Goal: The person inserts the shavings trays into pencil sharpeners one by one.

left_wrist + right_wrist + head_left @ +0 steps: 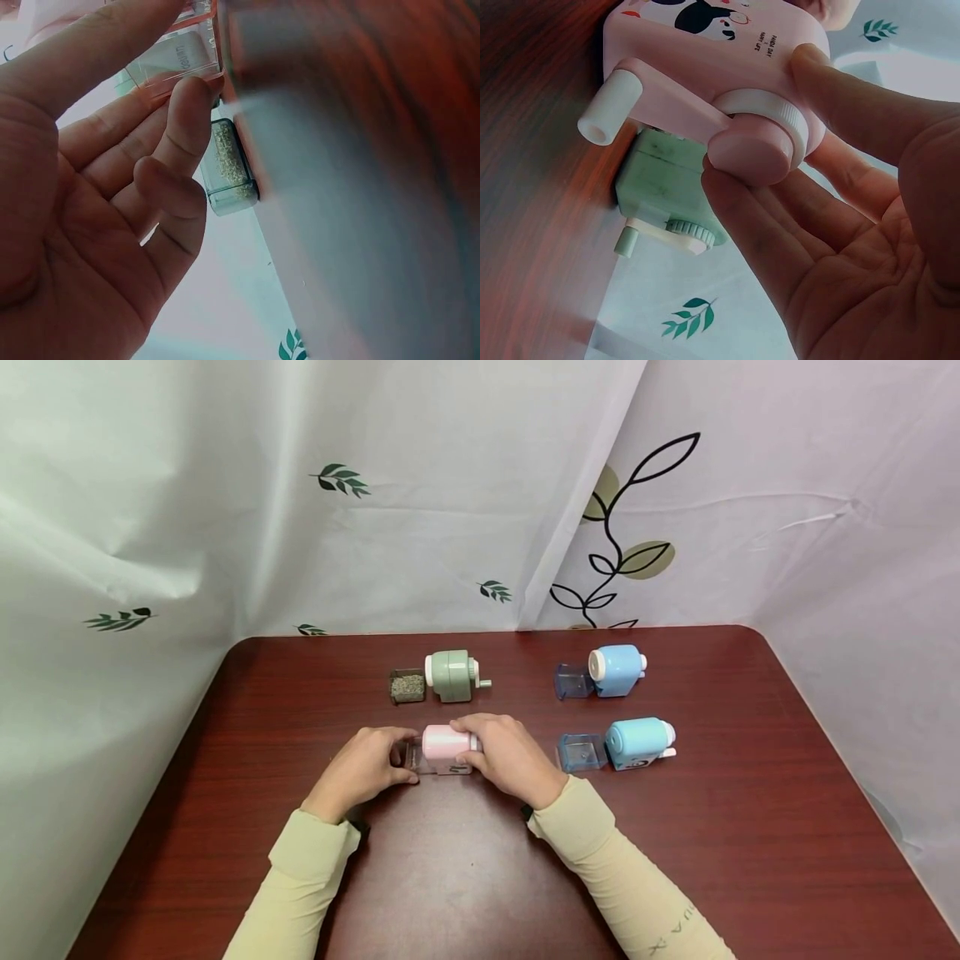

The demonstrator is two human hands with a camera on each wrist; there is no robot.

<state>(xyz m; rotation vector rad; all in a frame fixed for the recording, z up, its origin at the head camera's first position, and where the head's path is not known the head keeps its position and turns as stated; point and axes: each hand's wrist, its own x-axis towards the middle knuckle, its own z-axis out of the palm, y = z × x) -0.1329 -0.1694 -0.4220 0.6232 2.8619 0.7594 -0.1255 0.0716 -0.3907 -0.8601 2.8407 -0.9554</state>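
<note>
My right hand (513, 758) grips the pink crank pencil sharpener (446, 742) around its crank end, thumb on one side and fingers on the other. A panda print and a white-handled crank (613, 106) show in the right wrist view. My left hand (362, 770) pinches the clear pinkish shavings drawer (417, 758) between thumb and fingers, at the sharpener's left end. The drawer's inner end meets the pink body in the head view. Behind them stands a green crank sharpener (453, 677), its drawer (407, 687) full of shavings beside it.
To the right stand a light blue sharpener (617, 672) at the back and a turquoise one (637, 742) nearer. A dark blue clear drawer (573, 682) and a lighter blue drawer (581, 752) lie left of them. A white curtain (420, 527) hangs behind the brown table (750, 843).
</note>
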